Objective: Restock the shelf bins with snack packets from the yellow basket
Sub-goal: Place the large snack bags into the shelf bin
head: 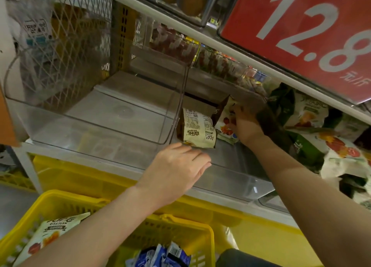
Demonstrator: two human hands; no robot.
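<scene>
Head cam: R hand grips packet; red sign reads "12.8".

cream packet: standing in clear bin (print upside down) | fruit packet: just beside it | yellow basket: below, holding packets

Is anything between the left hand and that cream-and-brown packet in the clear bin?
Nothing visible does. The left hand is open just before the cream-and-brown packet; the right hand grips a fruit-print packet beside it, not between.
</scene>
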